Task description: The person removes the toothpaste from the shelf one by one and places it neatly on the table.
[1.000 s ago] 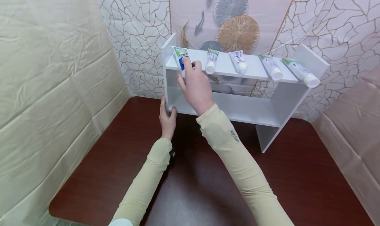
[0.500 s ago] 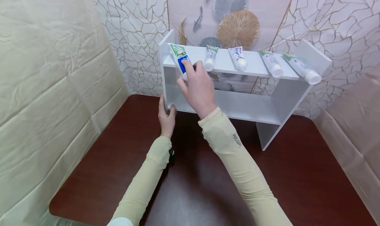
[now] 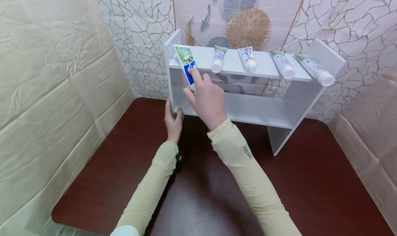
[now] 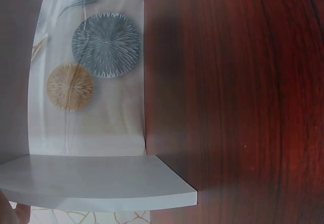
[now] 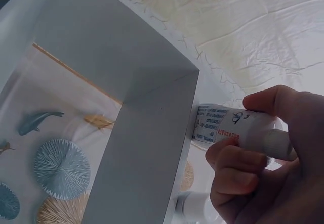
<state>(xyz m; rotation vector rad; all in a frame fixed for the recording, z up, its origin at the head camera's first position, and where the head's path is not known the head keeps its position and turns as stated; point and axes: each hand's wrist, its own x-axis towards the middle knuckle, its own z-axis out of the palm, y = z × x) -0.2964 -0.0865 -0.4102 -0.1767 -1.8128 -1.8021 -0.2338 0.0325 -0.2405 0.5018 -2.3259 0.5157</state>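
Note:
My right hand pinches the lower end of a green-and-blue toothpaste tube, its white cap partly behind the fingers. This tube slants over the front edge of the top board, at the left end of a white shelf. In the right wrist view the tube's printed white back shows between thumb and fingers, right by the board's edge. Low on the shelf's left side panel, my left hand grips it, thumb on the inner side. Only a bit of that hand shows in the left wrist view.
Several more toothpaste tubes lie along the top board, caps forward: one nearest the held tube, another mid-board, and two toward the right. Beneath the shelf is a dark red-brown table. Patterned cloth hangs behind.
My right hand has drawn the toothpaste tube forward and down, so its cap end sticks out farther past the board's edge. The left hand has kept its grip on the shelf.

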